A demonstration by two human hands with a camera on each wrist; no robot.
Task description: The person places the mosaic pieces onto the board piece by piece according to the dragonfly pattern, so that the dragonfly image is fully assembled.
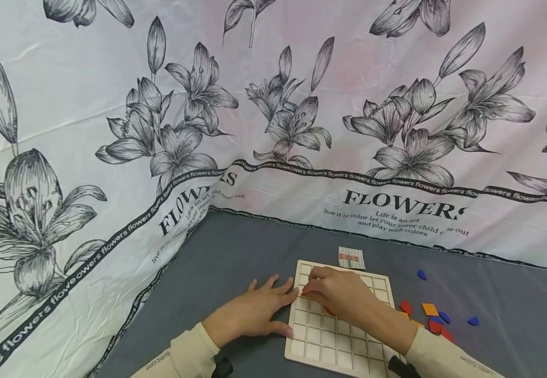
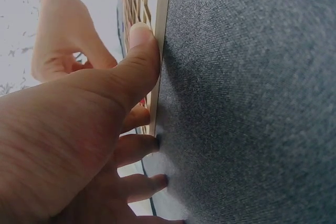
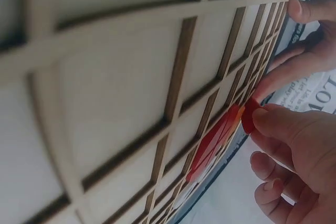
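Observation:
A pale wooden board (image 1: 320,336) with a raised grid of square cells lies on the grey cloth. My left hand (image 1: 254,312) is spread along its left edge, thumb and fingertips right at the rim. Over the upper left cells, my right hand (image 1: 344,294) pinches a small red piece (image 3: 249,118) between thumb and forefinger. Seen from the right wrist, other red pieces (image 3: 215,145) sit in cells just beyond, with a sliver of orange (image 3: 236,121) beside them. From the head view my right hand covers most of these.
Behind the board lies a small printed card (image 1: 351,258) with a coloured grid pattern. To the right are scattered several loose pieces, among them an orange square (image 1: 429,309), a red piece (image 1: 405,307) and a blue one (image 1: 473,321). Flower-printed curtains (image 1: 292,194) border the cloth.

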